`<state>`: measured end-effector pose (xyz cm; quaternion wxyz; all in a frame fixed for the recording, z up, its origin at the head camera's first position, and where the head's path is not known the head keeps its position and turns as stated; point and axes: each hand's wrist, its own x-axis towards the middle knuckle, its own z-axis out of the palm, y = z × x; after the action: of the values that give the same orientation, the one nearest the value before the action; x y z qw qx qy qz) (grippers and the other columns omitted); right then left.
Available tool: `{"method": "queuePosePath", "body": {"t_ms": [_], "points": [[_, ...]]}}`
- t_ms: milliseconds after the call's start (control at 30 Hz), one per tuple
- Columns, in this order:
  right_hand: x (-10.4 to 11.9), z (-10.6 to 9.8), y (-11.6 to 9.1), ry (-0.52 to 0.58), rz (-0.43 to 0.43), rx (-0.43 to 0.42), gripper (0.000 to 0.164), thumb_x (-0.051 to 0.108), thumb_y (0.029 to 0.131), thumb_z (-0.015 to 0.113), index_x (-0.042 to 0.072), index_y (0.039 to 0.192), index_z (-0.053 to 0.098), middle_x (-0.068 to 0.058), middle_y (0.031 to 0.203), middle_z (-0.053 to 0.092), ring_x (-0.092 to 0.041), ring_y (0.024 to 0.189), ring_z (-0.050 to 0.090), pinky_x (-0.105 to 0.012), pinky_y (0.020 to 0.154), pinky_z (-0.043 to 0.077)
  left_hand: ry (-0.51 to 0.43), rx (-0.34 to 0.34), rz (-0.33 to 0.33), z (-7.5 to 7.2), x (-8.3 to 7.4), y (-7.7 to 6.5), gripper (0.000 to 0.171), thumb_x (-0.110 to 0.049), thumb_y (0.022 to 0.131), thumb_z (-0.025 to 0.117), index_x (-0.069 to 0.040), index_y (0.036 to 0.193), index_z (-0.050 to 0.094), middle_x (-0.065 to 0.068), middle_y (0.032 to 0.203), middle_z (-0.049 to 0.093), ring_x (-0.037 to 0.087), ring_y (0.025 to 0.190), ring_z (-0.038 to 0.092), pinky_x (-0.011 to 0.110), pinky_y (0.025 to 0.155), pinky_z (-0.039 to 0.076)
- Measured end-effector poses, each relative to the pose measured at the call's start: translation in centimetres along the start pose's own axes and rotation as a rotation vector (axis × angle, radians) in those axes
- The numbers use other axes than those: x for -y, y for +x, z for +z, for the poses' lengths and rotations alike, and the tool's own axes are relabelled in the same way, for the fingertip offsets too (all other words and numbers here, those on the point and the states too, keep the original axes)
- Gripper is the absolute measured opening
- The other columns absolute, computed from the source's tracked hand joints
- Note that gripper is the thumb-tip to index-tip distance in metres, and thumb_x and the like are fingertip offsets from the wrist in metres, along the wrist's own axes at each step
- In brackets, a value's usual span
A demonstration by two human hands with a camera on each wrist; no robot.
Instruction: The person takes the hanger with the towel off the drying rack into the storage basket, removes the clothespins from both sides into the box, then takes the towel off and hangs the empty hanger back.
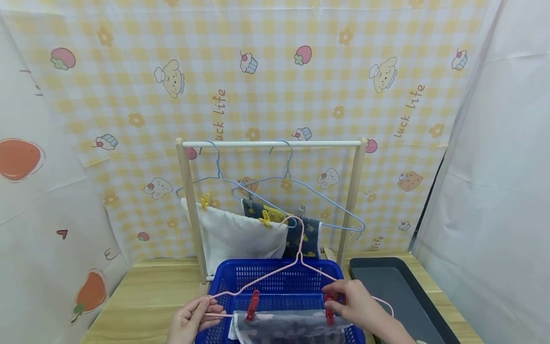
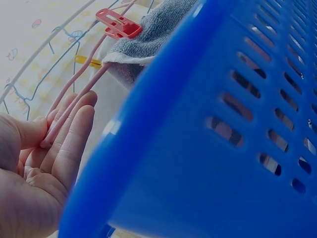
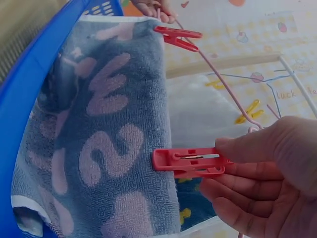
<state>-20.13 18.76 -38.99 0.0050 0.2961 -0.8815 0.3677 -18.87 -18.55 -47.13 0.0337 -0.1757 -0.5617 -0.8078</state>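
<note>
My left hand [image 1: 195, 317] grips the left end of a pink hanger [image 1: 268, 275], thumb on one side and fingers behind. A grey towel [image 3: 116, 119] with pink letters is draped over the hanger's lower bar. One red clothespin [image 1: 253, 306] clips the towel near its left edge. At the towel's right part, my right hand [image 1: 354, 306] pinches the ends of a second red clothespin [image 3: 188, 159], whose jaws sit over the towel's fold. In the left wrist view, the hanger's bent end lies between thumb and fingers. The towel hangs down into a blue basket [image 1: 279, 264].
Behind the basket stands a rack with a white rail [image 1: 249, 144]. Two blue hangers [image 1: 318, 191] on it hold a white cloth [image 1: 240, 236] with yellow clothespins and a dark patterned cloth [image 1: 310, 241] with grey ones. A dark grey tray [image 1: 386, 277] lies on the right.
</note>
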Motion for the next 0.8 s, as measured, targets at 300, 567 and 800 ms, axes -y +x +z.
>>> {"method": "queuePosePath", "body": {"t_ms": [300,567,800], "points": [[0.00,-0.15,0.04,0.069,0.067,0.019,0.011,0.008,0.083,0.070,0.001,0.091,0.069,0.003,0.076,0.066,-0.002,0.063,0.057,-0.020,0.053,0.053,0.011,0.006,0.027,0.00,0.09,0.08,0.029,-0.012,0.100,0.045,-0.022,0.095,0.071,0.001,0.085,0.071,0.013,0.075,0.069,0.029,0.067,0.058],[0.11,-0.15,-0.05,0.083,0.045,-0.071,0.004,0.006,0.083,0.070,0.005,0.087,0.069,0.003,0.076,0.066,-0.002,0.062,0.057,-0.021,0.051,0.052,-0.001,-0.026,0.034,-0.16,0.14,0.27,0.031,-0.009,0.100,0.044,-0.020,0.093,0.072,0.002,0.083,0.071,0.013,0.075,0.069,0.028,0.067,0.058],[0.20,-0.22,-0.07,0.084,-0.025,-0.212,0.003,0.004,0.082,0.070,0.006,0.085,0.070,0.000,0.075,0.066,-0.001,0.058,0.054,-0.022,0.047,0.051,0.025,-0.068,0.021,-0.44,-0.24,0.23,0.032,-0.009,0.101,0.043,-0.021,0.091,0.072,0.002,0.082,0.072,0.012,0.076,0.069,0.026,0.066,0.058]]}}
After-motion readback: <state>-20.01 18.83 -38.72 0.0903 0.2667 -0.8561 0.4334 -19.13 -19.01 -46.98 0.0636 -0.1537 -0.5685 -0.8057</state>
